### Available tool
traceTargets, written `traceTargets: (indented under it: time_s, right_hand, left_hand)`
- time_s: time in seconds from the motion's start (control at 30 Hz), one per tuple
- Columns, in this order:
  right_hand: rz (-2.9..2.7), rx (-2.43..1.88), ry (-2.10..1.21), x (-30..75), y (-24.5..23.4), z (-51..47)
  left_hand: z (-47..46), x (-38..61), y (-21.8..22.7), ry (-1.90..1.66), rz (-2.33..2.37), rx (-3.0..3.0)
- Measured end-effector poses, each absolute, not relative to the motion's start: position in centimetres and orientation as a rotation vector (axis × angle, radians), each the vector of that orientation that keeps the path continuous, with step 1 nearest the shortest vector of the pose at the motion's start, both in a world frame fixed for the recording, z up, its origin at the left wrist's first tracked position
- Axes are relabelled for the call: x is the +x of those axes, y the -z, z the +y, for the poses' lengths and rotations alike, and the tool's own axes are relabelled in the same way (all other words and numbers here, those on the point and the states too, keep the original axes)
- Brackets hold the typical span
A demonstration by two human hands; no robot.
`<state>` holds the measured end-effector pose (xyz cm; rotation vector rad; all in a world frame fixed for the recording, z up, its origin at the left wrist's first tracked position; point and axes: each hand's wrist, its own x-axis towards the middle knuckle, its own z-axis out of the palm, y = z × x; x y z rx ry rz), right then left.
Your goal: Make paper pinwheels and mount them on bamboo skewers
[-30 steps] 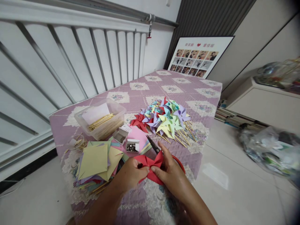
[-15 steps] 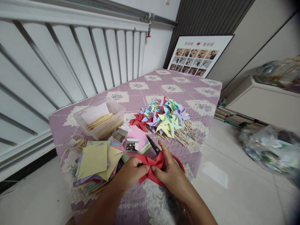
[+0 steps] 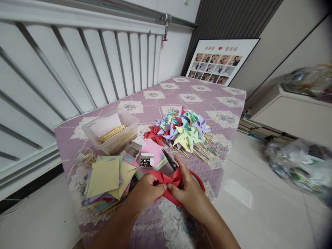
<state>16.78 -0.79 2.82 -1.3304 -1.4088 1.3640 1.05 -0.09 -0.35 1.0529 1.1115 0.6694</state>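
Both hands meet over the near edge of the purple quilted table (image 3: 197, 100). My left hand (image 3: 145, 193) and my right hand (image 3: 185, 188) pinch a folded red paper pinwheel (image 3: 167, 183) at its middle, fingers closed on it. Red-handled scissors (image 3: 172, 162) lie just behind my right hand, blades pointing away. A small open box of metal pins (image 3: 147, 161) sits right behind the pinwheel.
A stack of coloured paper squares (image 3: 106, 180) lies at the left. A clear tub of wooden sticks (image 3: 112, 133) stands behind it. A heap of finished pinwheels on sticks (image 3: 184, 133) fills the table's middle. A framed photo board (image 3: 220, 62) leans at the back; floor tiles right.
Almost nothing differs. My fingers have shifted slightly on the red pinwheel, and the view has moved a touch.
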Motion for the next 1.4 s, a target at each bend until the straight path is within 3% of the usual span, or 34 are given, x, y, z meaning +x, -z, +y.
traceTargets:
  time_s: [0.2,0.37,0.6,0.87,1.03,1.4]
  right_hand:
    - [-1.039,-1.179,-1.457,17.3,-2.1,-0.2]
    - [-0.661,-1.270,-1.297,18.0,-2.0,0.5]
    - [-0.584,-1.232,-1.315,17.5,-2.1,0.7]
    - [-1.379,-1.257,-1.339,15.3,-1.0,-0.4]
    - [-1.919,-1.196,-1.039,13.0,-0.7,-0.8]
    - [-1.950,-1.333,-0.686,11.7,-0.3,0.4]
  left_hand:
    - [0.2,0.8,1.6,-0.765,1.191,0.997]
    - [0.5,0.8,2.1,-0.878,1.280,0.900]
    - [0.8,0.3,-0.9,-1.395,0.989,0.436]
    - [1.3,-1.6,-2.7,-1.650,0.698,0.262]
    - [1.3,-2.3,-2.9,-1.712,0.619,0.234]
    - [1.6,-3.4,-3.2,-1.784,0.676,0.160]
